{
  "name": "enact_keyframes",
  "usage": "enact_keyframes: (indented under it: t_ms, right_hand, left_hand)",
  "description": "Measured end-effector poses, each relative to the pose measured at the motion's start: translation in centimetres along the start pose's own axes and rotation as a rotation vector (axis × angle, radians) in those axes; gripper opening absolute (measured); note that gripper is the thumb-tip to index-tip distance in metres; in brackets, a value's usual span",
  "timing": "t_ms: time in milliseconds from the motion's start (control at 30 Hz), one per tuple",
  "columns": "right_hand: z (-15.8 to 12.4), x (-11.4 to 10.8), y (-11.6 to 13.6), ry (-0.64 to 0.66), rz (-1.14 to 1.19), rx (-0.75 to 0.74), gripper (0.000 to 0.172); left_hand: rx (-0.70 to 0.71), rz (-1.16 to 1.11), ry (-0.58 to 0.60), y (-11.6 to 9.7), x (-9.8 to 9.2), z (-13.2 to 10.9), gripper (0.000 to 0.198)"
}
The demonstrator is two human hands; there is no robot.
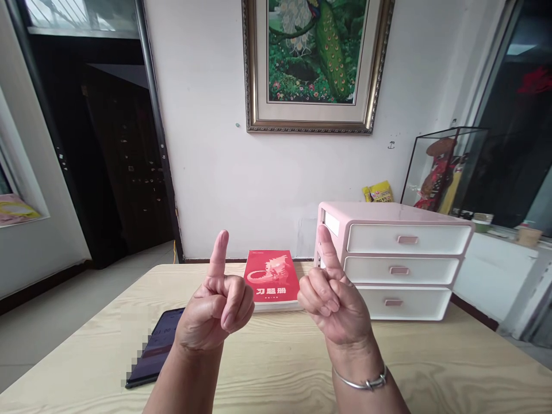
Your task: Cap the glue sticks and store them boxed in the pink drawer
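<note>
My left hand [215, 310] is raised above the table, its index finger pointing straight up and the other fingers curled into the palm. Opposite it, my right hand [334, 299] makes the same shape, index finger up and the rest folded in. Nothing shows in either hand, and the two are apart. A silver bracelet [366, 384] circles my right wrist. Between and behind the hands lies a thick red book [272, 276] with white lettering on its cover. Partly hidden by my left forearm, a dark tablet or large phone [157, 351] lies on the table.
The wooden table [267, 368] has a pink and white three-drawer box [401, 241] at its back right, drawers closed. A yellow packet [379, 192] shows behind it, near a glass display case [440, 172]. A framed peacock picture [319, 123] hangs on the wall; a dark doorway [125, 161] is at left.
</note>
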State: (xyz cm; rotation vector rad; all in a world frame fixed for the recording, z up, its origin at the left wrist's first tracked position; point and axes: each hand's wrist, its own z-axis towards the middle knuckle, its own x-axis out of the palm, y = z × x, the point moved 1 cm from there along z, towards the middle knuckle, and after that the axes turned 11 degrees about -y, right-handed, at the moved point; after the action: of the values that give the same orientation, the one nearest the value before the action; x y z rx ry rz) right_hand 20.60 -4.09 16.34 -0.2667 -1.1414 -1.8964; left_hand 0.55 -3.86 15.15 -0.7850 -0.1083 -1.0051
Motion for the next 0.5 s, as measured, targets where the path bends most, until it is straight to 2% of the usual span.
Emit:
enact_keyframes:
  t_ms: [500]
  right_hand:
    - [0.0,0.26,-0.49,-0.035,-0.055,0.021,0.077]
  left_hand:
    - [-0.004,0.02,-0.007,-0.5,0.06,0.08,0.099]
